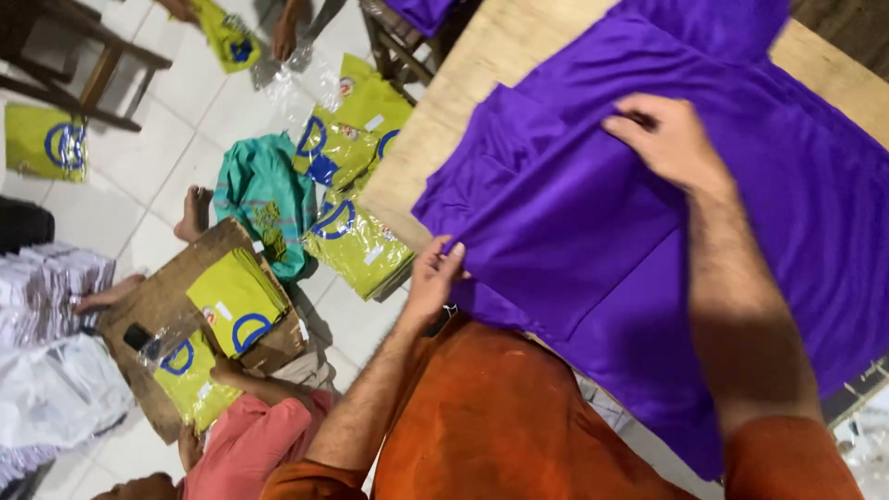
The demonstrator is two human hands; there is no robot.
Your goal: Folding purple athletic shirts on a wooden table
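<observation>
Purple, smooth, slightly shiny cloth garment [593, 231] lies spread over a pale wooden worktop [500, 56], covering most of it and hanging over the near edge on the right side of the scene. Folds run across it, with one flap turned over near its left edge.

The person's left hand [433, 278] pinches the near left edge of the cloth between thumb and fingers, closed on the fabric just where it leaves the worktop. The right hand [669, 139] is farther in, palm down, with fingers curled into a fold of the same cloth at the far middle; it too has hold of the fabric. Both forearms reach out from orange sleeves, and the person's orange shirt [500, 417] fills the near middle of the view.

On the white tiled floor [157, 157] to the left, a pile of yellow-green packed garments with blue ring marks [356, 185] lies just beside the worktop, next to a crumpled teal cloth [264, 194]. Nearer, a person in a pink shirt [255, 440] handles another yellow-green packed garment [231, 301] lying on a brown cardboard sheet [157, 301]. Stacks of white packets [51, 278] stand at the far left edge. A dark wooden chair [83, 65] stands in the far left corner.
</observation>
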